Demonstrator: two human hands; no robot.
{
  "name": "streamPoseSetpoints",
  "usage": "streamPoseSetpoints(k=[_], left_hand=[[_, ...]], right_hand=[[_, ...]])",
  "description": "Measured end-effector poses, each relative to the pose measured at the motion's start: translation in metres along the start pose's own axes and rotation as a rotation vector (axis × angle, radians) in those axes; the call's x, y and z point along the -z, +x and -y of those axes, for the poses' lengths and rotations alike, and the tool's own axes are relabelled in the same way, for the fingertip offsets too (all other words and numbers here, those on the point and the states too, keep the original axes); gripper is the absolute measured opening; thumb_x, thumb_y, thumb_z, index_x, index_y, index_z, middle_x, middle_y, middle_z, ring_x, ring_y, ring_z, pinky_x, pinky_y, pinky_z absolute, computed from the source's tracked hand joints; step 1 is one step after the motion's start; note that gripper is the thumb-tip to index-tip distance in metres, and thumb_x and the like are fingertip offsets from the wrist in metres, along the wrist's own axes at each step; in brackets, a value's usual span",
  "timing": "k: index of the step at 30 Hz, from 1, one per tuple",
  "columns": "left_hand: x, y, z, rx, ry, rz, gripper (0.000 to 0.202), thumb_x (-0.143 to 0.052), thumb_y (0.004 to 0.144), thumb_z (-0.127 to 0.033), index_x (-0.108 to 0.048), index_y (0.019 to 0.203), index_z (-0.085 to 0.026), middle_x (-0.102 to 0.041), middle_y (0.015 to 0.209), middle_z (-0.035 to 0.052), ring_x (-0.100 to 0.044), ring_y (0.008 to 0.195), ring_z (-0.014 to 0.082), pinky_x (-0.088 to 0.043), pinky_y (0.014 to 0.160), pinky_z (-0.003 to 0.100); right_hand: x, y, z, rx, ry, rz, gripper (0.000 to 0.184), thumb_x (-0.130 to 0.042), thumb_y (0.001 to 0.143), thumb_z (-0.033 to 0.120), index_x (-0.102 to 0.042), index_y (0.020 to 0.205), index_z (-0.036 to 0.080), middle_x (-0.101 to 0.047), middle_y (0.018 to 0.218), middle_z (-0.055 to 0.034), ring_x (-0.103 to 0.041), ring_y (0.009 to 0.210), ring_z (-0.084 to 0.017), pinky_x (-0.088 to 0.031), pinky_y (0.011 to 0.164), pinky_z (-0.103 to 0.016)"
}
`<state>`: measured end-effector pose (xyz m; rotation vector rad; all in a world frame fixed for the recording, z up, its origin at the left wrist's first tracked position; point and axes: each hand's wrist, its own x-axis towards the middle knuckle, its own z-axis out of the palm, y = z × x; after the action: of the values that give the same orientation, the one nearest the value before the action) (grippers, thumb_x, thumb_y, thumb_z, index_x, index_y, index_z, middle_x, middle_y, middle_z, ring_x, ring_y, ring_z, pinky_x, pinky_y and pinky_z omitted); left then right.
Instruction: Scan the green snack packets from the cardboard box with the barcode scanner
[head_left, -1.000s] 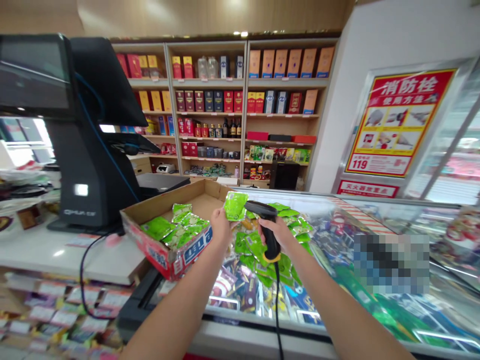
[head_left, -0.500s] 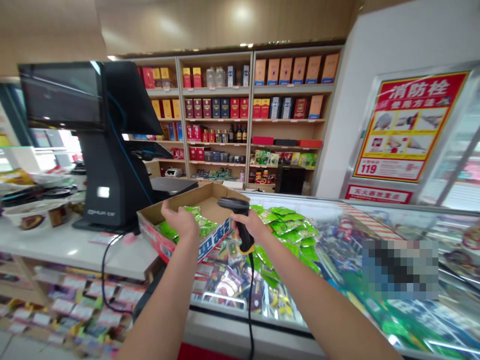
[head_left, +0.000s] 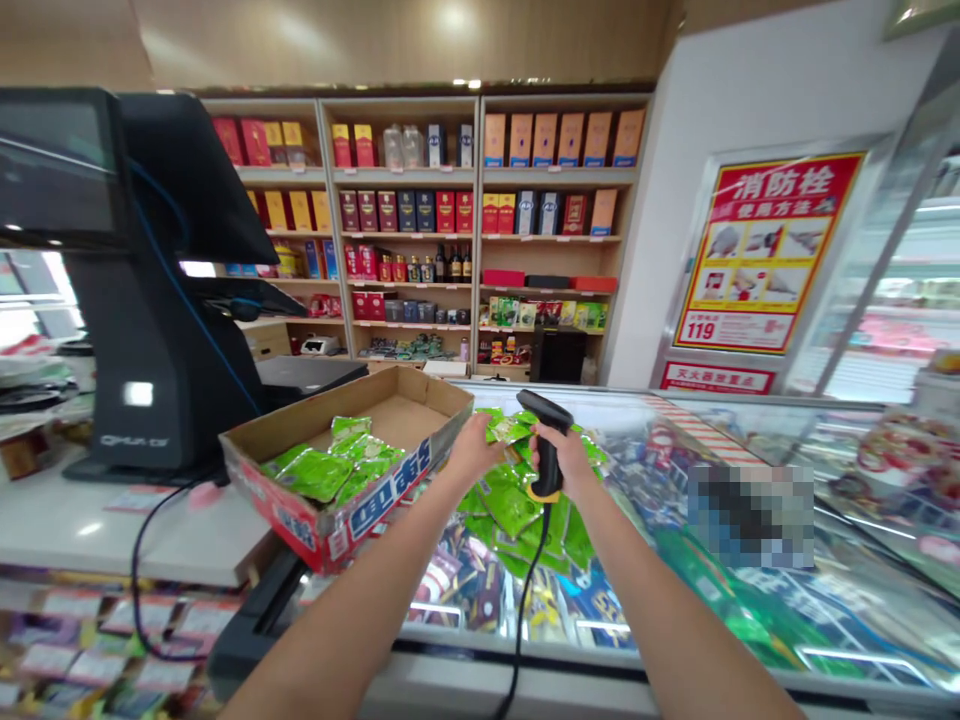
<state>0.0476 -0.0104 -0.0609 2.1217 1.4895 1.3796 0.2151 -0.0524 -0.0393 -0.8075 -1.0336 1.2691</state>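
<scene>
In my right hand (head_left: 564, 458) is a black barcode scanner (head_left: 546, 408) with a yellow base. Its cable hangs down past the counter's front edge. My left hand (head_left: 472, 450) is at the left edge of a pile of green snack packets (head_left: 517, 500) on the glass counter, its thumb and fingers apart beside the upper packets. Whether it touches one I cannot tell. Left of it, an open cardboard box (head_left: 300, 520) holds several green packets (head_left: 319, 473) at its near end.
A black checkout terminal (head_left: 161, 330) stands on the white counter (head_left: 97, 525) at the left. Packaged goods show under the glass counter top (head_left: 637, 400). Behind stand shelves (head_left: 405, 235) of boxes and bottles. A blurred dark patch (head_left: 750, 515) lies to the right.
My left hand has moved right, from over the cardboard box to the green packet pile. The scanner in my right hand has shifted right over the pile. The view has turned slightly.
</scene>
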Motion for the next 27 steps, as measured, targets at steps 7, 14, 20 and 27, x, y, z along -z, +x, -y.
streamPoseSetpoints(k=[7,14,20,27], left_hand=[[-0.049,0.025,-0.001,0.030,0.310,0.249,0.050,-0.063,0.069,-0.010,-0.058,0.119,-0.010,-0.055,0.130,0.0242,-0.049,0.127,0.0337,-0.035,0.106,0.044],[-0.013,0.025,0.005,0.252,-0.157,-0.035,0.021,-0.046,0.087,-0.019,-0.058,0.069,-0.017,-0.065,0.074,0.0116,-0.066,0.091,0.0262,-0.048,0.088,0.041],[0.020,-0.013,0.010,0.482,-1.034,-0.193,0.012,-0.055,0.083,-0.030,-0.056,0.083,-0.018,-0.062,0.064,0.0014,-0.066,0.063,0.0157,-0.057,0.071,0.034],[0.029,-0.027,0.005,0.660,-1.106,-0.149,0.009,-0.060,0.074,-0.023,-0.057,0.074,-0.015,-0.058,0.050,-0.0009,-0.062,0.048,0.0164,-0.056,0.054,0.032]], right_hand=[[0.011,-0.002,-0.001,-0.012,0.060,-0.066,0.024,-0.073,0.064,0.034,-0.058,0.071,0.017,-0.059,0.050,0.0022,-0.051,0.036,-0.011,-0.043,0.034,-0.023],[0.006,-0.005,-0.006,0.002,-0.110,0.008,0.027,-0.070,0.068,0.038,-0.057,0.057,0.017,-0.055,0.041,0.0002,-0.050,0.034,-0.012,-0.042,0.035,-0.024],[-0.002,-0.019,-0.002,-0.035,-0.156,0.237,0.027,-0.070,0.069,0.040,-0.061,0.060,0.016,-0.058,0.046,-0.0006,-0.051,0.035,-0.012,-0.041,0.035,-0.023],[-0.003,-0.021,0.001,-0.034,-0.123,0.229,0.027,-0.072,0.067,0.041,-0.061,0.069,0.016,-0.058,0.049,0.0014,-0.051,0.036,-0.011,-0.043,0.035,-0.023]])
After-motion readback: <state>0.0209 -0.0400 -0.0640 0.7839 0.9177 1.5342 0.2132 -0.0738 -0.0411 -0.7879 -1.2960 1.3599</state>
